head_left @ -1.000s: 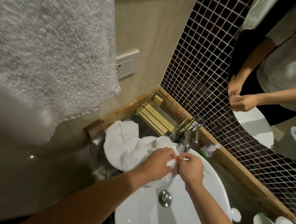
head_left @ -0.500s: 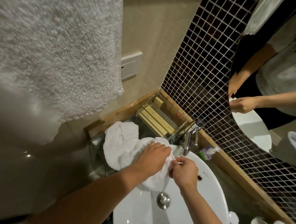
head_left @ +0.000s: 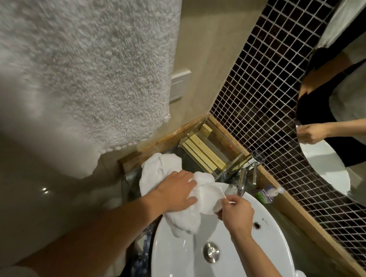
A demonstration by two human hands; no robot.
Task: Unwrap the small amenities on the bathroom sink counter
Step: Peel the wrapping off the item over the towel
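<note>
White on white: pinching the thin wrapped amenity [head_left: 210,198] by its near edge with the right hand [head_left: 236,214], clamped shut on it, just left of the faucet [head_left: 242,183] and over the back rim of the basin [head_left: 277,259]. Pressing the left hand [head_left: 175,194] flat and open on the crumpled towel [head_left: 161,173], farther left of the faucet. Holding the two hands near each other, not joined. Not allowing a reading of whether the wrap is torn open yet.

Probably risking a slip of the piece out of the pinch and down toward the drain plug [head_left: 211,251], well in front of the faucet, should the wrap give way suddenly. Risking also losing it among towel folds of the same colour, and dragging the towel's hanging end deeper into the bowl if the left palm shifts.

Working in tight room: right knuckles just beside the spout tip, wooden tray [head_left: 204,152] close behind and left of the faucet, small bottle [head_left: 268,193] just right of it, tiled wall [head_left: 265,89] beyond. Finding open room only over the bowl, in front of the faucet.
</note>
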